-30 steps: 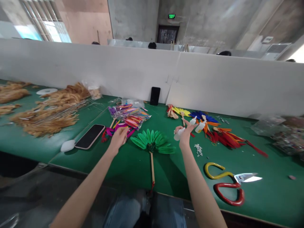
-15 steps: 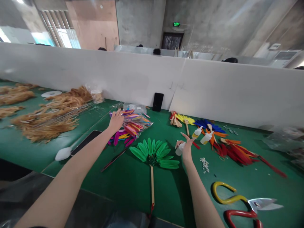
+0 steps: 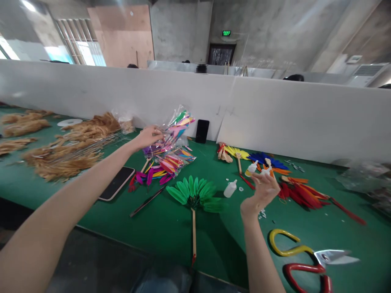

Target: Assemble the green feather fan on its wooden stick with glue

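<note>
Counting from the left, one phone (image 3: 119,183) lies on the green desk (image 3: 137,240), partly hidden by the left forearm (image 3: 88,195). The left hand (image 3: 149,136) has its grip closed, fingers pinching one clear bag of coloured feathers (image 3: 181,123) that tilts up from the desk; a second bag (image 3: 177,160) lies just below. Nearer the person are magenta feathers (image 3: 149,177), too overlapped to count, and one dark pen-like stick (image 3: 147,202). Between the hands, flat on the desk, is one green feather fan (image 3: 191,189) on one wooden handle (image 3: 194,234); at least eight feathers show, those at right blurring together. I judge it well advanced, its feathers already fanned around the handle's top; the dark centre looks uncovered, though what is left I cannot settle. Beyond it, a second phone (image 3: 202,131) leans against the partition (image 3: 171,95). Three white bottles follow: one (image 3: 230,189) apart, two (image 3: 252,167) (image 3: 266,170) by the right hand (image 3: 261,193), whose fingers are bent; I cannot tell whether its grip has either. One yellow fan (image 3: 239,152), one blue fan (image 3: 270,161) and one pair of scissors (image 3: 325,257) complete the row.
</note>
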A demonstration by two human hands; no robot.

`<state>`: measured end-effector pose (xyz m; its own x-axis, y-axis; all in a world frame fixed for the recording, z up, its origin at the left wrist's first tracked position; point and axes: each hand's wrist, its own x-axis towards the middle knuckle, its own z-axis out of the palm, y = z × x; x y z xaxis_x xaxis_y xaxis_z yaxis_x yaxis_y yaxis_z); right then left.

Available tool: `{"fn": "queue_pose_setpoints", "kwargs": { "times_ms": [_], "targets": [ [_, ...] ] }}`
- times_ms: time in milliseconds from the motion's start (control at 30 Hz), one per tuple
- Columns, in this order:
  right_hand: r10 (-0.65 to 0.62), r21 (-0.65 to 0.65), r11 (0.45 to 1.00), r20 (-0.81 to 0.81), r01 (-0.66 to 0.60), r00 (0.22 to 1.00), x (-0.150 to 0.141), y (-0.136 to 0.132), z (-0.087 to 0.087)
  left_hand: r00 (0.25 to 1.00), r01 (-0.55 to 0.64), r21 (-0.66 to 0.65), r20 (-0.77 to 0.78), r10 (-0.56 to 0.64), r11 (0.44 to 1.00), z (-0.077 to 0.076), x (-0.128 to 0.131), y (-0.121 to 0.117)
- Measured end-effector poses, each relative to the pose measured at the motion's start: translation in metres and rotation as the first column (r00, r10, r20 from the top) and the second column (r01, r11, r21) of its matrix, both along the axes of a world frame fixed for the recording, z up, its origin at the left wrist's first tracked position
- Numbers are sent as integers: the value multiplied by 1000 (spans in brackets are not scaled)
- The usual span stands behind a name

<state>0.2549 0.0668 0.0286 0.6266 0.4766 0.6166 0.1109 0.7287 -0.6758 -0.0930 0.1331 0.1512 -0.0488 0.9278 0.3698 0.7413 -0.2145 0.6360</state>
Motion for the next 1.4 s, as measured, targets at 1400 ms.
{"fn": "queue_pose_setpoints", "kwargs": {
  "times_ms": [1400],
  "targets": [
    [310,-424,664,-593,-616,743,-56,-31,-5,937,333,-100,-72,-341,938,6,86,-178]
  ]
}}
